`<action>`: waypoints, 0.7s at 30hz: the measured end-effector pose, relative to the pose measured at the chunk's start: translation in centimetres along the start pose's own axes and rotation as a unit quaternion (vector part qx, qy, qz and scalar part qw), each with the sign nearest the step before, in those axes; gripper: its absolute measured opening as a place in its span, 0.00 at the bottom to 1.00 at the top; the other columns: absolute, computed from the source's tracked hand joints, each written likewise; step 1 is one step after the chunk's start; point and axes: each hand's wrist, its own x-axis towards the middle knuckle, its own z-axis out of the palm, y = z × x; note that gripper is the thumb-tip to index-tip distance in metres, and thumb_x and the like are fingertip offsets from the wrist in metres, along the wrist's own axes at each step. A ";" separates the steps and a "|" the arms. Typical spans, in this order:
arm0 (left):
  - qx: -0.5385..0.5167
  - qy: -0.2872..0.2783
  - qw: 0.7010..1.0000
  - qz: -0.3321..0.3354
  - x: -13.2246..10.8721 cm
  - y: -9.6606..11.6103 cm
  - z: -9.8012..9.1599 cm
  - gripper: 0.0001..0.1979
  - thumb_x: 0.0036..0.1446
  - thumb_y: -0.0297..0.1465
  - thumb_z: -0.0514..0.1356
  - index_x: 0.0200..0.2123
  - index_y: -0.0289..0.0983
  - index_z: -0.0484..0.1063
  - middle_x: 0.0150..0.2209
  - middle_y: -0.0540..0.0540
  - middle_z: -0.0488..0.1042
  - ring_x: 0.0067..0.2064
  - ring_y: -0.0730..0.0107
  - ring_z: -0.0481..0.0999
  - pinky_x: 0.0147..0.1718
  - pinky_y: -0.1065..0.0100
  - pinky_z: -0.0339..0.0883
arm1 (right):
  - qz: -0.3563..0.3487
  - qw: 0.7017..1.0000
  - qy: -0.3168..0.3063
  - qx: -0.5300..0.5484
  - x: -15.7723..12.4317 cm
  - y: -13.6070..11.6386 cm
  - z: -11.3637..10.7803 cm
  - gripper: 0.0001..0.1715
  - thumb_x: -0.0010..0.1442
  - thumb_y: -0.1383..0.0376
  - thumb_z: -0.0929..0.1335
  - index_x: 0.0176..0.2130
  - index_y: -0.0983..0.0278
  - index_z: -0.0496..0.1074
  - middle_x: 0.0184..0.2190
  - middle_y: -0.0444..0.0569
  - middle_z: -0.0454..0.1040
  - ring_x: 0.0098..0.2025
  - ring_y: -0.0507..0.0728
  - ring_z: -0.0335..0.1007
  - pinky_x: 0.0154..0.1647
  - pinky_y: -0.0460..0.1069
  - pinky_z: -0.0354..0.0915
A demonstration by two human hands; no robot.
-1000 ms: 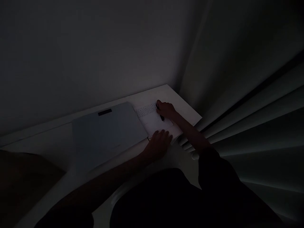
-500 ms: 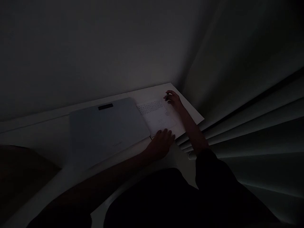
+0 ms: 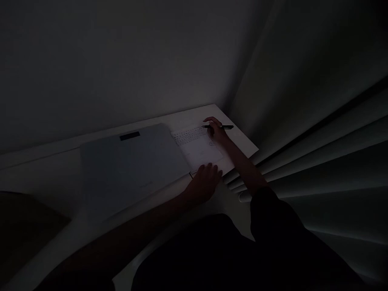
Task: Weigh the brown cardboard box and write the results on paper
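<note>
A white sheet of paper (image 3: 197,151) lies near the right end of the white table, with rows of dark marks across its upper part and a small round drawing at its right. My right hand (image 3: 216,131) grips a black pen (image 3: 228,127) over the sheet's upper right corner; the pen lies nearly level, its tip pointing left at the rows. My left hand (image 3: 207,178) rests on the sheet's near edge, fingers stretched out flat. Dim light hides fine detail on the paper.
Left of the paper a large grey flat panel (image 3: 133,165) lies on the table (image 3: 239,139), with a dark rectangle (image 3: 129,136) on its far edge. Beyond stands a wall (image 3: 121,60). Folded curtains (image 3: 318,173) hang close on the right.
My right hand has turned and shifted slightly left and down, so the pen now shows lengthwise with its tip by the rows. My left hand stays on the sheet. The view has shifted slightly.
</note>
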 end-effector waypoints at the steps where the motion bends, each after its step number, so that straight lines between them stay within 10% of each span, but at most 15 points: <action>1: 0.001 -0.002 1.000 0.000 0.0 0.0 -0.1 0.24 0.69 0.31 0.47 0.65 0.31 0.61 0.62 0.33 0.61 0.62 0.42 0.59 0.56 0.47 0.57 | 0.019 1.000 -0.010 0.004 -0.1 0.1 0.1 0.23 0.61 0.48 0.64 0.38 0.65 0.69 0.16 0.41 0.61 0.17 0.49 0.56 0.17 0.44 0.49; 12: -0.009 0.003 1.000 -0.003 0.0 -0.2 0.4 0.24 0.69 0.31 0.46 0.65 0.32 0.61 0.63 0.34 0.60 0.63 0.41 0.58 0.57 0.46 0.56 | 0.048 0.981 -0.065 -0.178 -1.4 -0.9 0.8 0.18 0.67 0.58 0.64 0.28 0.62 0.58 0.14 0.38 0.59 0.15 0.48 0.55 0.18 0.44 0.53; 21: -0.009 0.004 1.000 -0.001 -0.1 -0.1 0.9 0.25 0.69 0.32 0.48 0.66 0.31 0.60 0.63 0.32 0.59 0.63 0.39 0.57 0.57 0.45 0.54 | 0.030 0.978 -0.100 -0.179 -1.7 -0.7 0.6 0.23 0.67 0.48 0.62 0.30 0.62 0.56 0.17 0.39 0.59 0.18 0.48 0.54 0.20 0.45 0.53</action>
